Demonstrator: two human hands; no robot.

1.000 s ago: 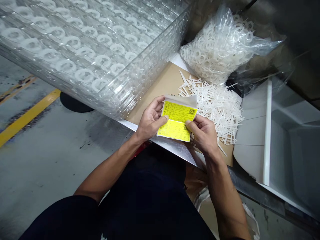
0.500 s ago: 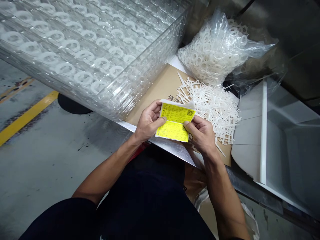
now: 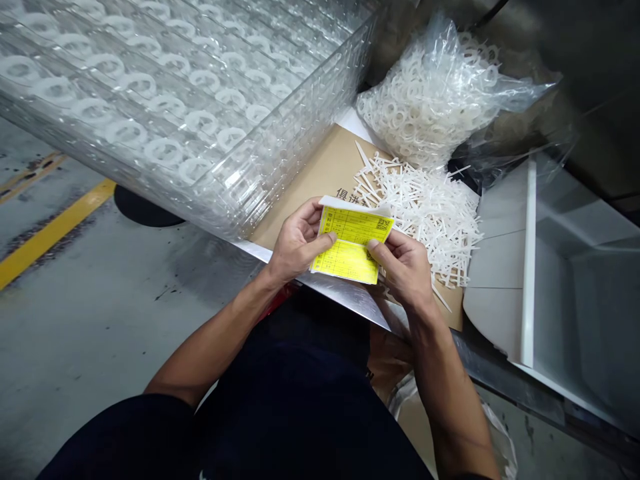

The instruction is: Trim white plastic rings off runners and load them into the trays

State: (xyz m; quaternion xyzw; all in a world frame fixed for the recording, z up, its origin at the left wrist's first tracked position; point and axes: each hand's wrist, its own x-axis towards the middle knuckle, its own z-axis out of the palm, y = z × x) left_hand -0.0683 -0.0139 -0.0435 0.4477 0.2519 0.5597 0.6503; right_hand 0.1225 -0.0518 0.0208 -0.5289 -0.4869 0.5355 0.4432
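Note:
Yellow printed labels (image 3: pixel 350 257) on white backing are held between my two hands, above the near edge of the metal bench (image 3: pixel 345 300). My left hand (image 3: pixel 300 243) pinches the left side, thumb on top. My right hand (image 3: pixel 403 263) grips the right side the same way, its thumb over part of the print. A QR code shows at the upper right; the fingers beneath are hidden. Just beyond my right hand a pile of thin white plastic pieces (image 3: pixel 425 213) lies on a cardboard sheet (image 3: pixel 305 183).
Stacked clear trays (image 3: pixel 295 133) holding rows of white rings fill the upper left. A clear plastic bag of white rings (image 3: pixel 425 107) stands behind the pile. At right is a grey-white bin (image 3: pixel 527 267). Below left is floor with a yellow line (image 3: pixel 55 230).
The labels tilt very slightly, their top edge a little higher and the sheet a bit more bent. Both hands keep their hold, and the view shifts a little.

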